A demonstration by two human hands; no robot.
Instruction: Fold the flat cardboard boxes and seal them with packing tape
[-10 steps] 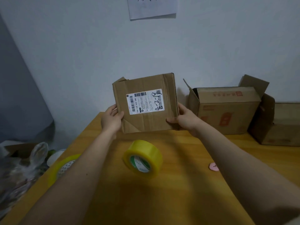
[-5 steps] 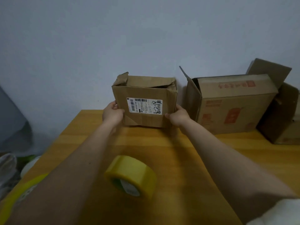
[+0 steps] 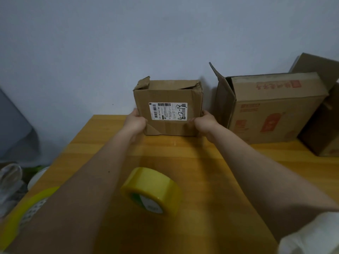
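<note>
Where both hands [image 3: 170, 123] apparently grip, small box [image 3: 168, 109] between.

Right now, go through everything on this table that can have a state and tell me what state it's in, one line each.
Small labelled box: upright on the table, top flaps open, unsealed.
Left hand: grips the box's left side.
Right hand: grips its right side.
Tape roll: lying on the table, untouched.
Second tape roll: at the table's left edge, partly hidden.
Large printed box: side flap open.

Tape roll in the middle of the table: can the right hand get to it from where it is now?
Probably yes. The tape roll lies bare on the table between both forearms, nothing over it. But the right hand grips the small box and must release first.
</note>
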